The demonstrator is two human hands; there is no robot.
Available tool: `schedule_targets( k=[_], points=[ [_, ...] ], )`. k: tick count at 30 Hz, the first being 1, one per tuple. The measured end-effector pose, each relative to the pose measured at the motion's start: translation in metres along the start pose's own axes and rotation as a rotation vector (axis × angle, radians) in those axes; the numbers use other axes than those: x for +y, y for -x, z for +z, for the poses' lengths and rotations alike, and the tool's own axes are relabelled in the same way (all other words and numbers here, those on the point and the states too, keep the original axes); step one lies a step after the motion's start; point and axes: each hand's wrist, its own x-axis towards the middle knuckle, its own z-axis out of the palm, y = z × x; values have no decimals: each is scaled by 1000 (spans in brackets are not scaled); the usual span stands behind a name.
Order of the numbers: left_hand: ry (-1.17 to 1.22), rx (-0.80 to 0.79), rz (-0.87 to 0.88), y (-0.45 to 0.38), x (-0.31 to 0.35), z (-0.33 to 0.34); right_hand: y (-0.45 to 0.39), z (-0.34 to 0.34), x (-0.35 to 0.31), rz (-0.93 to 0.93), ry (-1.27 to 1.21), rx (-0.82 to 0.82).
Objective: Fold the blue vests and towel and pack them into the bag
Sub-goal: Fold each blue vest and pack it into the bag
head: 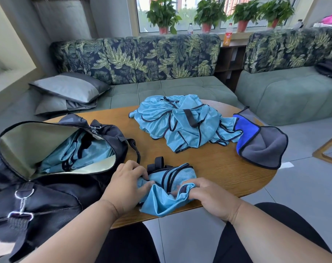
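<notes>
Right now both hands work one blue vest (169,188) at the lower centre of the frame, on the near edge of the wooden table (227,168). The left hand (128,184) has its fingers curled into the cloth at the vest's left end, pinching a fold, while the right hand (210,196) grips a bunched corner at the right end. Held this way, from both ends, the slippery mesh probably stays taut enough to be doubled over; the lower flap hangs over the table's edge toward the person's lap. The vest lies between the two hands, its black-trimmed part resting flat on the table just above the fingers.

At the left of the frame the black bag (53,168) lies unzipped with its mouth gaping toward the hands, likely so that a folded piece can slide straight in; blue cloth already shows inside it. In the upper middle of the frame a heap of unfolded vests (180,124) waits, and touching its right side lies the blue and grey towel (262,143), rumpled. Judging by that heap, much of the folding remains.
</notes>
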Motion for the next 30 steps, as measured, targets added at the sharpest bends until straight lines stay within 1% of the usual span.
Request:
schedule_targets(
  k=[2, 5, 8, 11, 14, 16, 20, 23, 25, 27, 28, 30],
  points=[
    [9, -3, 7, -1, 0, -1, 1, 0, -1, 6, -5, 17],
    [13, -50, 77, 0, 0, -1, 0, 0, 0, 15, -10, 18],
    [-85, -100, 100, -2, 0, -3, 1, -1, 0, 34, -33, 27],
    [-139, -95, 48, -5, 0, -6, 1, -1, 2, 33, -54, 47],
    [-34, -8, -42, -5, 1, -8, -1, -2, 5, 34, -33, 57],
    [45, 5, -108, -3, 4, -9, -2, -1, 6, 23, -17, 50],
    [99, 28, -243, 0, 10, -10, -3, -2, 7, 46, -23, 32],
    [180, 64, -299, 4, 14, -11, -3, -3, 9, 39, -32, 36],
    [192, 88, -241, 7, 13, -10, -4, -3, 10, 28, -36, 36],
    [158, 109, -119, 13, 14, -13, -3, -4, 9, 30, -39, 47],
    [146, 85, -56, 16, 14, -15, -4, -4, 11, 27, -39, 57],
    [138, -28, 23, 26, 14, -19, -3, -4, 10, 26, -31, 58]
  ],
)
